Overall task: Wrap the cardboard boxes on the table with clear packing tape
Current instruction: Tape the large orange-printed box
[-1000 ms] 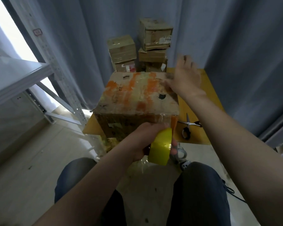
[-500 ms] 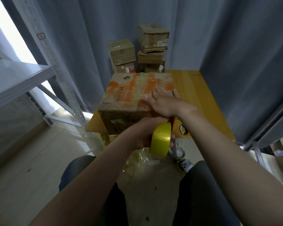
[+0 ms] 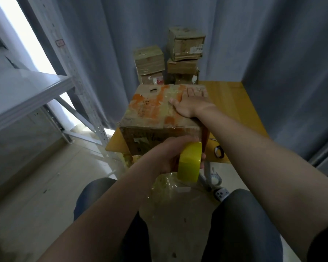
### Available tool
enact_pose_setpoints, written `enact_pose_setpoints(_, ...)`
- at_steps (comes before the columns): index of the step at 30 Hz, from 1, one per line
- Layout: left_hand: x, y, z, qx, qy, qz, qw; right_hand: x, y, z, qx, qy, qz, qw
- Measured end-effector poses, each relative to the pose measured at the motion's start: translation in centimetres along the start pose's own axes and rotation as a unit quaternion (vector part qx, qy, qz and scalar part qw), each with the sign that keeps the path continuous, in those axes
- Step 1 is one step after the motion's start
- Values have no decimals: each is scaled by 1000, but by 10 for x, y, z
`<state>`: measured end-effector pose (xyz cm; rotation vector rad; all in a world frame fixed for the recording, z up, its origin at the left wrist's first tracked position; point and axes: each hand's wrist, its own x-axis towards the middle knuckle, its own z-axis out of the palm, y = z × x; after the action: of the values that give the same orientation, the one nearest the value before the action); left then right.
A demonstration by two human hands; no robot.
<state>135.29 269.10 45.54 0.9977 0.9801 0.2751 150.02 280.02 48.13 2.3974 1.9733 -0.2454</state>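
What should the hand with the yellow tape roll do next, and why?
Probably pull the tape roll a little way down the near side of the cardboard box. The left hand grips the roll against that side, just under the top edge, and the right hand lies flat on top, steadying it.

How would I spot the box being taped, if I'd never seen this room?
Find the yellow wooden table against the grey curtain. The box sits at its near edge, under the right hand, just beyond the tape roll. Unlike the smaller boxes stacked behind, it is the largest, its top smeared with orange.
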Motion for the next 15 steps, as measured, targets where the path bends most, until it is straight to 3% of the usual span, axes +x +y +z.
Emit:
enact_pose_setpoints(9,-2,3,2,30,33,15,999,-64,0,10,24,-18,-16,999)
enact_pose_setpoints(12,1,-2,1,49,65,19,996,-88,9,23,43,61,-90,993)
enact_pose_setpoints(15,0,-3,-3,66,63,4,996,-104,27,36,157,198,-147,956)
